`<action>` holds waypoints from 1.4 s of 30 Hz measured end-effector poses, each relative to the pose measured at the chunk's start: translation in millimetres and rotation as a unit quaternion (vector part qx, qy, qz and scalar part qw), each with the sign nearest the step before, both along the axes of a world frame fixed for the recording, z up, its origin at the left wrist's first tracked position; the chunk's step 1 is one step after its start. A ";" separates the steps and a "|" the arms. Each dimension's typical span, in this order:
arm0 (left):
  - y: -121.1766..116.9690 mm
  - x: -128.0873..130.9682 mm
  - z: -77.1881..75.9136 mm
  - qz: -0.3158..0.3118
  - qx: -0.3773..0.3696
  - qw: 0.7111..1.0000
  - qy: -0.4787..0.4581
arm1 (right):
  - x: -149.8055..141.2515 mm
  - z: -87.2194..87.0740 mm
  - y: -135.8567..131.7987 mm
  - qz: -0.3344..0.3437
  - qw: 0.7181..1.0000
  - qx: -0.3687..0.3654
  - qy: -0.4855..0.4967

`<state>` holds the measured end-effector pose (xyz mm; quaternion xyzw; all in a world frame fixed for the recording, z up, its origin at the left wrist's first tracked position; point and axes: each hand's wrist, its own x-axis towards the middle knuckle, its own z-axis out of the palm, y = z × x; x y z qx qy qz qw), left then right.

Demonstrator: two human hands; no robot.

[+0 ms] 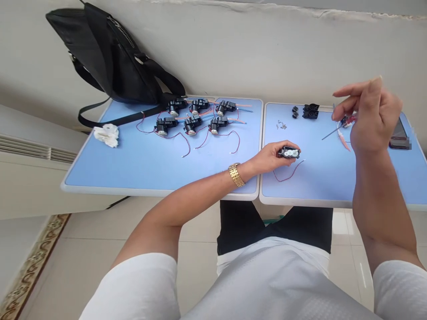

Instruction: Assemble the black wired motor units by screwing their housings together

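My left hand (267,156) is closed around a small black gearbox (290,153), held just above the right-hand table near its front edge. White gears show in its open upper face, and a thin red-and-dark cable (287,178) trails from below it onto the tabletop. Raised at the right is my right hand (375,111), its fingers bent. A thin grey rod (330,133), like a screwdriver shaft, sticks out below its fingers; the grip on it is partly hidden. Behind that hand sit small parts with red wires (349,120) and a pinkish strip (343,140).
Several black gearbox motors (218,126) with cables lie in two rows on the left table (100,173). Crumpled tissue (106,134) and a black bag (116,58) are farther left. Small screws (282,125), black housings (310,111), round black parts (295,112) and a phone (399,133) occupy the right table.
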<state>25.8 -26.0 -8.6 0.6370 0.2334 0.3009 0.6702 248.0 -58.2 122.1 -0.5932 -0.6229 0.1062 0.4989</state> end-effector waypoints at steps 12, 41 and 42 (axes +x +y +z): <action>2.8 -3.9 2.6 0.045 -0.016 0.998 0.052 | 36.8 -80.8 55.3 -0.098 0.993 -0.057 0.006; 1.5 -5.4 2.1 0.088 -0.011 0.993 0.074 | 71.1 -106.2 77.2 -0.064 0.948 -0.254 -0.181; 1.9 -5.6 1.5 0.095 -0.002 0.992 0.077 | 69.7 -99.8 71.9 -0.069 0.950 -0.246 -0.181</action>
